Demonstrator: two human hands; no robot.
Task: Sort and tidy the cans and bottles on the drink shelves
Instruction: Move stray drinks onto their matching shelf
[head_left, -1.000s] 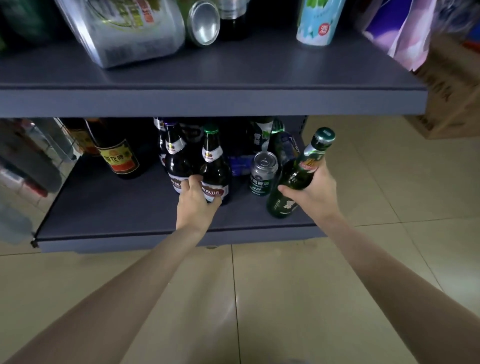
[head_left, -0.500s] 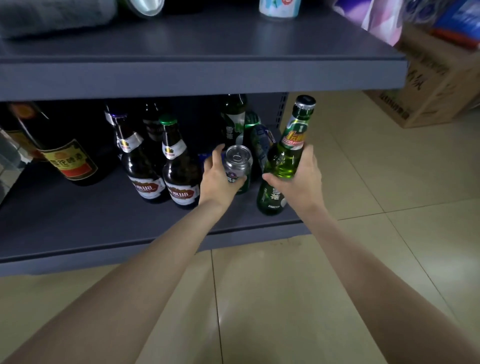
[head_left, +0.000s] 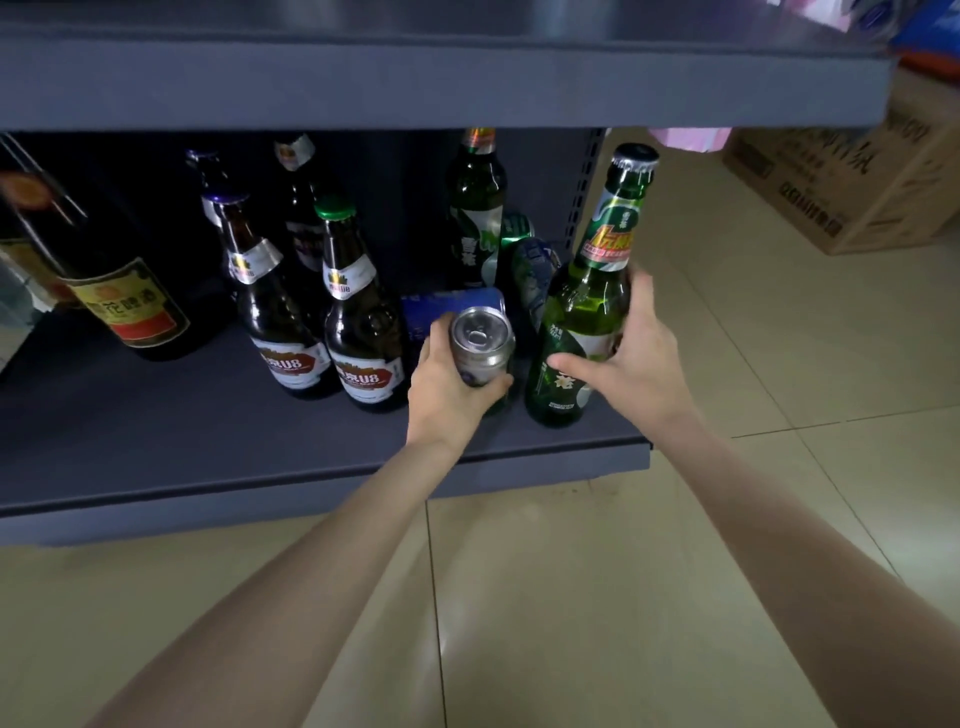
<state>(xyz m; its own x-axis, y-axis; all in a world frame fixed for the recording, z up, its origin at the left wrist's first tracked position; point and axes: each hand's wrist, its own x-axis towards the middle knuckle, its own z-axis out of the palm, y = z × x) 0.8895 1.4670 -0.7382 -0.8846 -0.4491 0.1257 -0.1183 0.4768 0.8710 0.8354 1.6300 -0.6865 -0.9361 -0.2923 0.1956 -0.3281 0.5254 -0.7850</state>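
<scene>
Mid-sort: your left hand (head_left: 447, 382) grips the can (head_left: 480, 345), right hand (head_left: 631, 353) wraps the green bottle (head_left: 584, 312). Next, prob. can back toward 12 o'clock w/ the other cans.

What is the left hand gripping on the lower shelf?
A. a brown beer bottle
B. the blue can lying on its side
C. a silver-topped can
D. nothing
C: the left hand curls round the upright silver-topped can, while the right hand holds the green bottle.

shop, drink shelves (head_left: 363, 483), stock carton (head_left: 852, 176)
</scene>
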